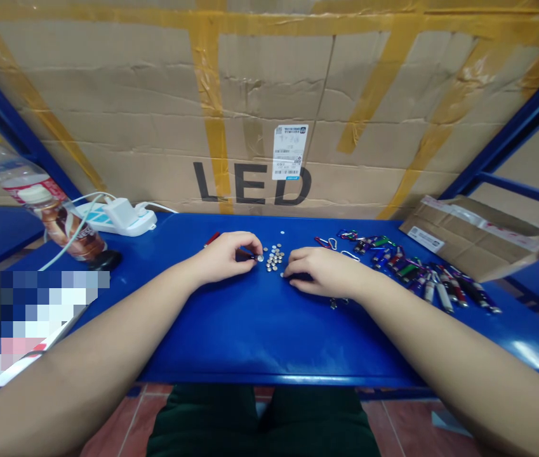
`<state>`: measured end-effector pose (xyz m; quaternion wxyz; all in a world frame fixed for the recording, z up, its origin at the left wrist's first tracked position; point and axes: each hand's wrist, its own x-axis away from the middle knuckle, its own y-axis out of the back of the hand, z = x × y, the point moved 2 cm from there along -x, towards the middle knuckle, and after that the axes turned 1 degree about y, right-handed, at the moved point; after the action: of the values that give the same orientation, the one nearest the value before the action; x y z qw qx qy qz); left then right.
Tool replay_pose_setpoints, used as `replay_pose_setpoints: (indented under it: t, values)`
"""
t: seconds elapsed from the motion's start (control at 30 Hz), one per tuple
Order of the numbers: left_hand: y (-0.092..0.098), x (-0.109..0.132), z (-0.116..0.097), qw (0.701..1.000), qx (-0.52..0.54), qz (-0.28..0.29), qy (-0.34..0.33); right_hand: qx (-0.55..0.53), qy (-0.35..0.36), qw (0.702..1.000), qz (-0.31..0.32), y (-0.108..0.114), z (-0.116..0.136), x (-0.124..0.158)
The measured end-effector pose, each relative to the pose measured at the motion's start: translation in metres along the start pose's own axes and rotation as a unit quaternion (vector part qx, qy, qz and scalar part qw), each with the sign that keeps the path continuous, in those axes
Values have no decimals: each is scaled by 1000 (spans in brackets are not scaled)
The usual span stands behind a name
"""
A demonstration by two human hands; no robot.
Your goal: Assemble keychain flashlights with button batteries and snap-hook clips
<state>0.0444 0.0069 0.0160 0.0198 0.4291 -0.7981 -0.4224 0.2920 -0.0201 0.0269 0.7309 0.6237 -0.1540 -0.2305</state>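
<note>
A small cluster of silver button cells (275,259) lies on the blue table between my two hands. My left hand (226,257) is curled at the cluster's left side, with thumb and index finger closed on a button cell (260,258). To the right, my right hand (319,271) rests low over the table, its fingers bent and their tips at another button cell (282,275). Partly hidden behind my left hand is a red object (212,238). Several metal carabiner clips (326,242) lie just beyond my right hand.
Several small keychain flashlights (433,285) in mixed colours are heaped at the right, before a taped cardboard box (473,235). At the left stand a drink bottle (66,222) and a white power strip (121,219). A large carton (250,95) marked LED walls the back.
</note>
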Motion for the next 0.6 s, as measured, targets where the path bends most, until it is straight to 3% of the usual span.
replay_pose_setpoints:
  t: [0.27,0.6]
  values:
    - [1,0,-2,1000,-21,13,7,-34,35,995,88,2,70,21]
    - [-1,0,-3,1000,-2,18,1,-49,-75,993,-72,-26,104,70]
